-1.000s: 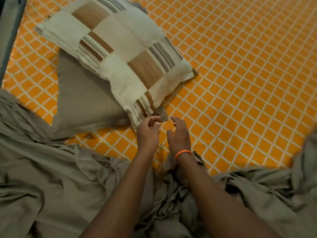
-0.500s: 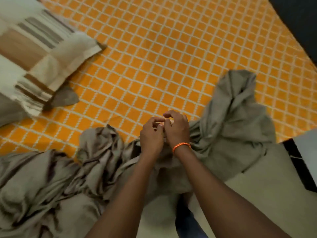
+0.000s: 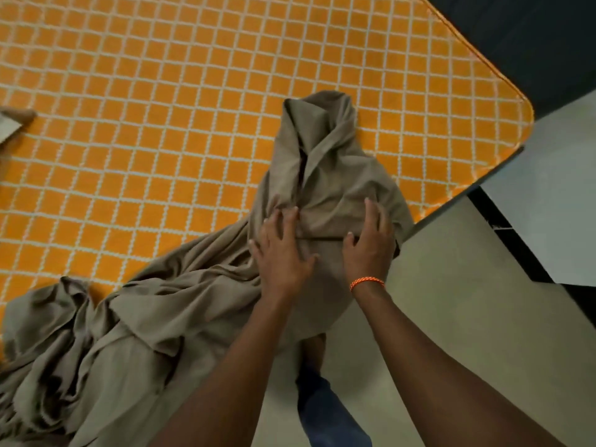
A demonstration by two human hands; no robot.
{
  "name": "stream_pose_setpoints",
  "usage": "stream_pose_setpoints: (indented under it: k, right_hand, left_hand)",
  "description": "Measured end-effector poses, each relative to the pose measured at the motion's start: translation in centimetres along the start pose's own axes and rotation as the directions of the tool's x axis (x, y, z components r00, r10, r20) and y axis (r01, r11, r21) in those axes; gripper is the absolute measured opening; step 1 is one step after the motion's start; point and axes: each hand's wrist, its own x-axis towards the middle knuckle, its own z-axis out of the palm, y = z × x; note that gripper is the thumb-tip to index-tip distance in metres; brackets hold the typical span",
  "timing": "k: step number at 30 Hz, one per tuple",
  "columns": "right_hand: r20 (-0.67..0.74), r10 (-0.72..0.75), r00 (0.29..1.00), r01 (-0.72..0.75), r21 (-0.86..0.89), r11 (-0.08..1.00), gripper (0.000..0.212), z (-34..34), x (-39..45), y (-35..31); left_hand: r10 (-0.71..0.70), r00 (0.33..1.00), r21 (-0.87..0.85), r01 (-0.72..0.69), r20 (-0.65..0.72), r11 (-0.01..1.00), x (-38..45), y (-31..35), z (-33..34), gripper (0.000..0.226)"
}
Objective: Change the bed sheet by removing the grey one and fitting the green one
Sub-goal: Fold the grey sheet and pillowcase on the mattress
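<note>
The grey sheet (image 3: 154, 321) lies crumpled across the near side of the orange checked mattress (image 3: 167, 124), with one bunched end reaching up near the mattress's right corner. My left hand (image 3: 280, 253) lies flat on that bunched end, fingers spread. My right hand (image 3: 371, 240), with an orange band at the wrist, rests on the same bunch a little to the right, fingers straight. Neither hand grips the cloth. No green sheet is in view.
The mattress corner (image 3: 519, 124) sits at the right, with pale floor (image 3: 467, 301) beside it and a dark strip beyond. A pillow edge (image 3: 9, 124) shows at the far left. My leg in blue trousers (image 3: 325, 411) stands below the sheet.
The view has swung right from the pillows to the mattress corner. My hands, held together half a second ago, have parted and now lie flat on the bunched grey sheet.
</note>
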Motion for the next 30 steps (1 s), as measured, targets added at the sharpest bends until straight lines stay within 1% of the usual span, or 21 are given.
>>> stream_pose_setpoints:
  k: [1, 2, 4, 6, 8, 10, 11, 13, 14, 16, 17, 18, 20, 22, 23, 25, 26, 27, 28, 29, 30]
  right_hand:
    - [0.001, 0.023, 1.0, -0.022, -0.037, 0.999, 0.088, -0.4, 0.3, 0.6]
    - [0.015, 0.062, 0.998, -0.061, -0.07, 0.996, 0.096, -0.8, 0.6, 1.3]
    - [0.072, 0.098, 0.993, -0.088, -0.129, 0.988, 0.108, -1.4, 1.2, 2.4]
    - [0.153, 0.001, 0.988, 0.03, -0.197, 0.98, 0.113, -1.9, 1.6, 2.8]
    - [0.231, -0.184, 0.955, 0.247, -0.285, 0.926, 0.113, -2.2, 1.6, 2.8]
    - [0.299, -0.343, 0.891, 0.432, -0.324, 0.842, 0.105, -1.6, 1.5, 2.2]
    - [0.311, -0.394, 0.865, 0.487, -0.329, 0.809, 0.098, -1.0, 1.4, 1.6]
    - [0.271, -0.476, 0.837, 0.547, -0.36, 0.756, 0.078, 0.3, 1.1, -0.2]
    - [0.231, -0.516, 0.824, 0.566, -0.371, 0.737, 0.063, 1.1, 1.2, -1.0]
    - [0.159, -0.543, 0.824, 0.562, -0.342, 0.753, 0.031, 2.0, 1.7, -2.3]
    - [0.116, -0.516, 0.849, 0.525, -0.311, 0.793, 0.021, 2.1, 2.0, -2.7]
    - [0.072, -0.454, 0.888, 0.456, -0.263, 0.85, 0.017, 1.9, 2.3, -3.1]
    - [0.004, -0.28, 0.96, 0.279, -0.097, 0.955, 0.02, 1.4, 2.4, -4.2]
    - [-0.034, -0.189, 0.981, 0.191, 0.046, 0.981, 0.022, 0.6, 2.1, -5.5]
    - [-0.048, -0.177, 0.983, 0.18, 0.091, 0.979, 0.021, 0.3, 1.8, -6.1]
    - [-0.078, -0.165, 0.983, 0.177, 0.184, 0.967, 0.02, -0.2, 1.5, -6.6]
    - [-0.089, -0.159, 0.983, 0.176, 0.226, 0.958, 0.019, -0.4, 1.3, -6.7]
    - [-0.096, -0.16, 0.982, 0.18, 0.261, 0.948, 0.017, -0.5, 0.9, -6.9]
    - [-0.098, -0.167, 0.981, 0.188, 0.292, 0.938, 0.016, -0.8, 0.4, -7.2]
    - [-0.099, -0.181, 0.979, 0.203, 0.319, 0.926, 0.017, -1.0, -0.3, -7.7]
    - [-0.098, -0.201, 0.975, 0.222, 0.336, 0.915, 0.019, -1.3, -1.1, -8.4]
  left_hand:
    - [-0.045, 0.999, 0.042, 0.045, 0.002, 0.998, 0.2, 0.0, 0.1, 0.102]
    - [-0.068, 0.997, 0.082, 0.071, -0.032, 0.994, 0.6, 0.0, 0.3, 0.102]
    - [-0.08, 0.986, 0.189, 0.107, -0.148, 0.976, 1.5, 0.0, 0.1, 0.089]
    - [-0.063, 0.964, 0.249, 0.129, -0.257, 0.96, 3.0, -0.4, -0.9, 0.064]
    - [-0.105, 0.955, 0.152, 0.152, -0.278, 0.977, 4.6, -0.3, -2.3, 0.041]
    - [-0.19, 0.938, 0.003, 0.199, -0.289, 0.98, 5.5, 0.1, -3.5, 0.026]
    - [-0.215, 0.923, -0.05, 0.21, -0.319, 0.976, 5.7, 0.2, -4.1, 0.021]
    - [-0.22, 0.888, -0.104, 0.194, -0.403, 0.975, 6.1, 0.2, -5.3, 0.018]
    - [-0.217, 0.871, -0.108, 0.188, -0.441, 0.976, 6.3, 0.1, -6.0, 0.018]
    - [-0.234, 0.84, -0.104, 0.21, -0.489, 0.972, 6.7, -0.3, -7.3, 0.019]
    - [-0.259, 0.827, -0.102, 0.24, -0.5, 0.965, 6.8, -0.7, -7.9, 0.022]
    - [-0.277, 0.817, -0.081, 0.275, -0.505, 0.958, 6.6, -1.2, -8.3, 0.027]
    - [-0.24, 0.818, 0.073, 0.323, -0.524, 0.944, 5.9, -2.5, -9.3, 0.043]
    - [-0.139, 0.814, 0.203, 0.299, -0.565, 0.932, 5.0, -4.1, -10.2, 0.048]
    - [-0.087, 0.815, 0.207, 0.247, -0.573, 0.947, 4.6, -4.7, -10.8, 0.045]
    - [0.018, 0.853, 0.076, 0.026, -0.521, 0.997, 3.4, -5.3, -10.8, 0.034]
    - [0.051, 0.886, -0.063, -0.09, -0.462, 0.994, 2.8, -5.1, -10.2, 0.026]
    - [0.056, 0.927, -0.239, -0.154, -0.371, 0.959, 2.1, -4.9, -9.6, 0.018]
    - [0.046, 0.97, -0.416, -0.144, -0.237, 0.898, 1.2, -4.3, -9.1, 0.018]
    - [0.041, 0.996, -0.569, -0.078, -0.078, 0.819, 0.3, -3.7, -8.7, 0.026]
    - [0.046, 0.996, -0.695, 0.019, 0.074, 0.719, -0.5, -3.0, -8.5, 0.032]
